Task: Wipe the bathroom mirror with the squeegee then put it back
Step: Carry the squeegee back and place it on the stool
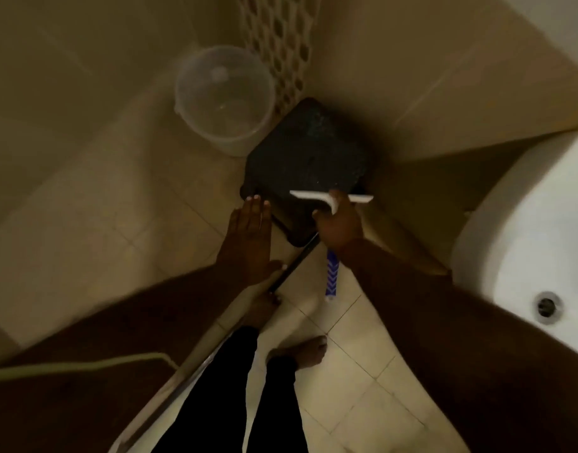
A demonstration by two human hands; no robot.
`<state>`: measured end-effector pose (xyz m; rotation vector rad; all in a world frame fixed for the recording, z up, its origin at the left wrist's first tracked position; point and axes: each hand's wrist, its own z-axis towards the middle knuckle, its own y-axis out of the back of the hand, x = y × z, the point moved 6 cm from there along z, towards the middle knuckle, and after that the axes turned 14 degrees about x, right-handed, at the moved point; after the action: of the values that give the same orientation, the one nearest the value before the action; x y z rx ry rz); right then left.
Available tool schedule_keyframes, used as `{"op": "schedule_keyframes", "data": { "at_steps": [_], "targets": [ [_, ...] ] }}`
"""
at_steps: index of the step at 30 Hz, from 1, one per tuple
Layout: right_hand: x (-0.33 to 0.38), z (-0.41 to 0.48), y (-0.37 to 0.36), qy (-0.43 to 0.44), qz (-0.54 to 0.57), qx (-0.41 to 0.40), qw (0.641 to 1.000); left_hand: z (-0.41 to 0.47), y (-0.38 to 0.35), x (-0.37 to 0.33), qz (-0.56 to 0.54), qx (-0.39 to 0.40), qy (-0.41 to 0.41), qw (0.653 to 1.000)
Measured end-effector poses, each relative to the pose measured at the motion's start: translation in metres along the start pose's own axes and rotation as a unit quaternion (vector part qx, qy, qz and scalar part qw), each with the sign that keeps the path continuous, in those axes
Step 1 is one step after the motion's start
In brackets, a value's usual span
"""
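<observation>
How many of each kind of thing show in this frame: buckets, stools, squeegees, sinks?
clear bucket: 1
dark stool: 1
squeegee, gripped by the right hand: 1
white sink: 1
Total: 4

Dim, yellowish light throughout. The white sink [523, 230] at right is brightest, and the squeegee [327, 198] blade catches some light. Deep shadow surrounds the dark stool [307, 148]. Everything is softly blurred; wide-angle distortion bends straight lines near the edges.
</observation>
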<state>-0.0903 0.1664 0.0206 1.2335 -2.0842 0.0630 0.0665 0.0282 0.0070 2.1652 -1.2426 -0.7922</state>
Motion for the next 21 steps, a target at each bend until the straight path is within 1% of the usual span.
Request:
{"op": "schedule_keyframes", "data": {
  "at_steps": [4, 8, 12, 15, 18, 21],
  "targets": [
    [0.024, 0.078, 0.005, 0.044, -0.037, 0.0, 0.998, 0.059, 0.012, 0.002, 0.011, -0.002, 0.003, 1.0],
    [0.04, 0.135, 0.012, 0.076, -0.051, 0.0, 0.996, 0.115, 0.031, 0.002, 0.007, -0.053, -0.016, 0.998],
    [0.054, 0.174, 0.009, 0.097, -0.057, 0.005, 0.994, 0.15, 0.033, 0.008, 0.01, -0.074, -0.017, 0.997],
    [0.058, 0.194, 0.0, 0.091, -0.04, 0.005, 0.995, 0.161, 0.017, 0.013, 0.021, -0.06, -0.01, 0.998],
    [0.053, 0.21, -0.005, 0.083, -0.028, 0.012, 0.996, 0.166, 0.0, 0.015, 0.022, -0.029, -0.003, 0.999],
    [0.048, 0.217, -0.008, 0.077, -0.024, 0.023, 0.996, 0.164, -0.006, 0.018, 0.016, -0.03, -0.008, 0.999]
  ]
}}
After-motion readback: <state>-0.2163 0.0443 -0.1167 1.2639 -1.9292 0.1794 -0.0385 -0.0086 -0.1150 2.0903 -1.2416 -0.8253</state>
